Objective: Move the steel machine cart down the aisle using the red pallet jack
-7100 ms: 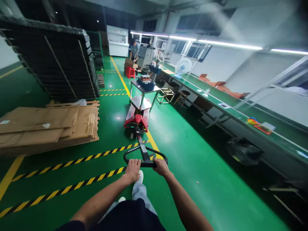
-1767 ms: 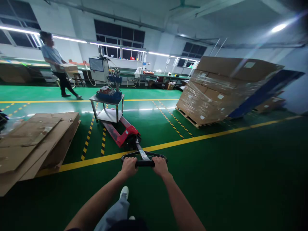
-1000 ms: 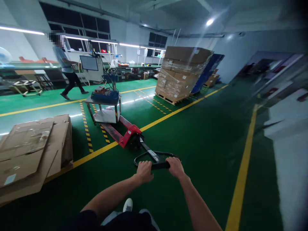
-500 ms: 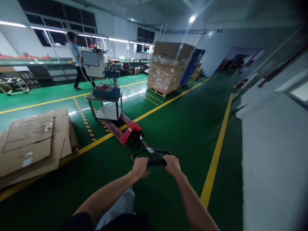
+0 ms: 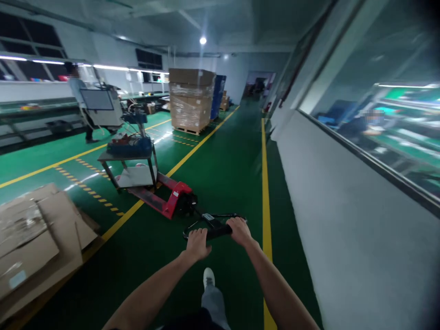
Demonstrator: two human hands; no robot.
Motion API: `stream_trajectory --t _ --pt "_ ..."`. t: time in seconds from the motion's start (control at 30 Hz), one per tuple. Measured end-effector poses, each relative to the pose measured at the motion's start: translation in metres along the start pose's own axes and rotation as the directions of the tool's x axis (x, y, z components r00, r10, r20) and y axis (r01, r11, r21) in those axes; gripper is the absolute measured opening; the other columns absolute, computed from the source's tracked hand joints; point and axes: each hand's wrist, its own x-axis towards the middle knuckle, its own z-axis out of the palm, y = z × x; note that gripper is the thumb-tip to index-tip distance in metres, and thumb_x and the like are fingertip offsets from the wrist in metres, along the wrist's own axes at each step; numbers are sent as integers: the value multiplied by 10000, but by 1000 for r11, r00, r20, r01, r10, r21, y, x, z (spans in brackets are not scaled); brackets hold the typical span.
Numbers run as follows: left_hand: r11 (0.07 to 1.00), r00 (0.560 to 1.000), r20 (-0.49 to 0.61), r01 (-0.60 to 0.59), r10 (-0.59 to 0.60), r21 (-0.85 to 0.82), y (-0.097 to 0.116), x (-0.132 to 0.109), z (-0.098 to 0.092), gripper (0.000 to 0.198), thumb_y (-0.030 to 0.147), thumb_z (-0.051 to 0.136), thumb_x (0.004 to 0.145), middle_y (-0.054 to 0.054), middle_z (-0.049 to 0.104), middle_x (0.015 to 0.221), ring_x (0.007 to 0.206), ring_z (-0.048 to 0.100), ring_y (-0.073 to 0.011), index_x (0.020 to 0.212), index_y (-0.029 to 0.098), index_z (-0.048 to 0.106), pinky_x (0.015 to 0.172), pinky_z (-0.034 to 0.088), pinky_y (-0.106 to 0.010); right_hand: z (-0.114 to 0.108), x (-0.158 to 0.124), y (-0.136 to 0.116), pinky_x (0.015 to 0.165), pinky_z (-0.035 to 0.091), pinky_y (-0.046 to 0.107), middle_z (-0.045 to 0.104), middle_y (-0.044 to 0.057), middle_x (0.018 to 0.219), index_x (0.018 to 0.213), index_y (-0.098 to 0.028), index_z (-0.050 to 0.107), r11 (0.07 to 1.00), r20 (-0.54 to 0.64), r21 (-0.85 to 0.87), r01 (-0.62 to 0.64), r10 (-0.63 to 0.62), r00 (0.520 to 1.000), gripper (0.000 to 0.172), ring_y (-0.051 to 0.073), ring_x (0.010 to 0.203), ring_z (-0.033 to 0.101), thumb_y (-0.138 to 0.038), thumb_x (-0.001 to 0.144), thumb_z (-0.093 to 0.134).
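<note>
1. My left hand (image 5: 197, 245) and right hand (image 5: 239, 231) are both closed firmly around the black loop handle (image 5: 213, 229), with the fingers (image 5: 237, 224) wrapped over its bar on either side of the centre. Holding it with both hands, I judge, keeps the tiller (image 5: 208, 220) steady and lets me steer from in front of my body.
2. The handle tops that short tiller, which joins the red hand pallet jack (image 5: 178, 199) just ahead of me. The jack stands angled to the left of my line of view, and its forks (image 5: 146, 192) point away from me.
3. A two-tier stainless steel cart (image 5: 127, 156) stands over the forks, apparently placed there so the jack bears its weight. A blue-based piece of equipment (image 5: 129, 146) sits on its top shelf.
4. Flattened cardboard sheets (image 5: 34, 233) lie to the left of the jack, close to its path. A white wall with a long glass window (image 5: 360, 151) runs along my right, beyond a yellow floor line (image 5: 264, 220).
5. Farther ahead, a shrink-wrapped pallet of cartons (image 5: 190, 98) stands on the green floor, and a person (image 5: 77, 87) is at the far left, partly behind a monitor.
</note>
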Motion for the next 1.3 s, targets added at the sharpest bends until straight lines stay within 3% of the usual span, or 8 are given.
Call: stream_trajectory --t 0.33,0.7,0.9,1.07,1.3 --pt "996 990 115 -87 85 8 2 -179 45 718 371 781 893 -182 658 1481 1405 596 -371 1525 101 572 1300 388 -569 22 -195 -106 1125 359 386 734 79 1240 1172 -157 750 989 31 54 -140 138 990 251 275 1220 609 -120 936 674" --pt "989 990 59 -132 128 67 -11 -387 107 639 374 703 910 -175 669 1451 1361 611 -378 1484 110 612 1261 405 -571 60 -391 -229 1157 380 426 732 94 1278 1238 -163 742 977 18 57 -207 207 978 288 296 1248 619 -153 956 684" --pt "986 984 88 -159 154 57 -20 -495 126 633 395 688 911 -186 668 1454 1369 599 -388 1466 98 624 1267 395 -564 77 -488 -294 1153 385 460 731 88 1292 1250 -163 742 972 43 58 -229 227 973 289 320 1272 615 -156 966 685" --pt "978 974 111 -204 199 40 -39 -582 137 635 410 698 899 -183 674 1449 1363 604 -370 1449 100 632 1281 386 -558 89 -562 -359 1135 390 467 733 86 1300 1251 -173 740 960 41 54 -274 272 961 285 322 1275 619 -154 976 666" --pt "941 942 114 -327 317 83 -84 -697 152 657 449 682 908 -189 666 1440 1341 604 -390 1464 105 618 1227 429 -562 109 -659 -467 1138 354 438 734 103 1315 1252 -174 737 927 3 66 -370 370 929 293 316 1288 609 -173 965 673"
